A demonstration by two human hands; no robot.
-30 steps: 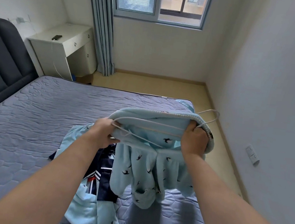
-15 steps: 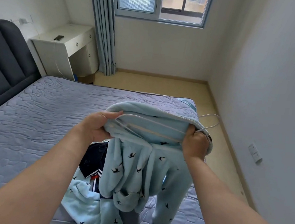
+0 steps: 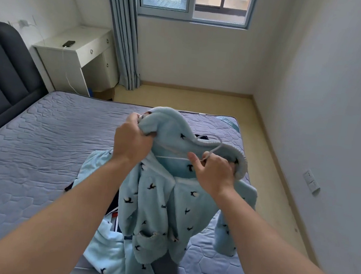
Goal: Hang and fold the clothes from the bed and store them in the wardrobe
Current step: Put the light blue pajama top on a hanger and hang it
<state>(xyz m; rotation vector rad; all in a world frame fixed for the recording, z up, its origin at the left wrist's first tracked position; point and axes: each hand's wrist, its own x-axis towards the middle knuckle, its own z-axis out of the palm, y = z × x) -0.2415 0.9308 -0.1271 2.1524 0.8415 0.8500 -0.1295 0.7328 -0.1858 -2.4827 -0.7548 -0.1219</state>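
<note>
Currently held: light blue fleece pajama top (image 3: 158, 208) with a black bird print, raised clear above the near right part of the bed (image 3: 39, 143); its body and sleeves hang down between the two forearms.
Hanger: white wire hanger (image 3: 214, 151), its shoulders inside the neck of the pajama top; the hook loop stands out above the fabric, just beside the right hand.
Left hand (image 3: 132, 142): fingers (image 3: 132, 120) curled tight, clamped on the bunched fabric at the top left shoulder of the pajama top.
Right hand (image 3: 212, 172): fingers (image 3: 208, 157) curled round the hanger at the base of its hook, thumb pointing left across the collar.
Clothes on bed: a second light blue garment (image 3: 106, 247) with the same print lies under the held top, at the near edge; a dark navy garment (image 3: 114, 206) with white and red stripes lies on it, largely hidden.
Bed surface: grey-lilac quilted cover; dark padded headboard (image 3: 5, 67) at the left.
Bench: white bench (image 3: 78, 57) with drawers, in the far left corner, carrying a dark phone (image 3: 69, 43) with a white cable.
Window (image 3: 195, 1): far wall, blue-grey curtain (image 3: 124, 29) drawn to its left side.
Right wall: white wall socket (image 3: 311, 182), low, well apart from the bed.
</note>
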